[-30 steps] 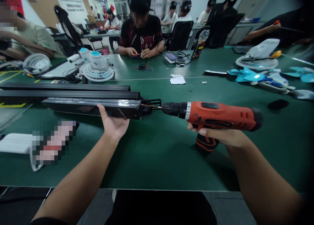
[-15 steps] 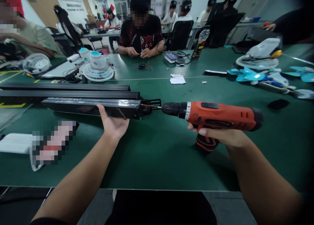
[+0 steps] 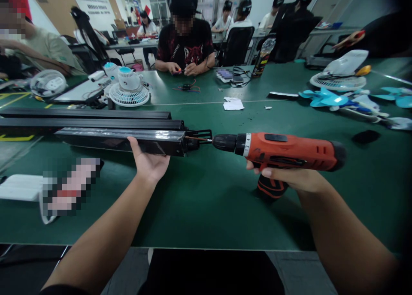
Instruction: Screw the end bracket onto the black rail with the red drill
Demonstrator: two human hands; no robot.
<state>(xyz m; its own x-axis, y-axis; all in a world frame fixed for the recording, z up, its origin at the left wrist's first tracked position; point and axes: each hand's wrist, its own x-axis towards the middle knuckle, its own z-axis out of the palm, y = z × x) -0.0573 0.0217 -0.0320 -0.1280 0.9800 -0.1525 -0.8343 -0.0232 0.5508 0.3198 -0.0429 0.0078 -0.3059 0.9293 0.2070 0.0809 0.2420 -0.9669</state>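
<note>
My right hand (image 3: 289, 178) is wrapped round the grip of a red and black cordless drill (image 3: 289, 149), which points left above the table. From its chuck a thin bit (image 3: 202, 139) reaches the end of a black rectangular bar (image 3: 112, 139) with a shiny top. Just where the bit's tip meets the bar I cannot make out. My left hand (image 3: 151, 164) holds that bar from below near its right end, thumb on the front face and fingers hidden underneath. A black bracket with slots (image 3: 204, 133) sticks out of the bar's end.
Two long black bars (image 3: 96, 123) lie behind the held one. A phone (image 3: 75, 185) and a white object (image 3: 22, 188) with a cord lie front left. White fans (image 3: 128, 95), paper scraps (image 3: 233, 104) and blue fan blades (image 3: 325, 98) lie farther back. A person (image 3: 185, 46) works opposite.
My hands, the drill and the bar stay almost where they were. At the far right, another person's hand has lifted with a red-tipped object, and the person opposite has moved slightly.
</note>
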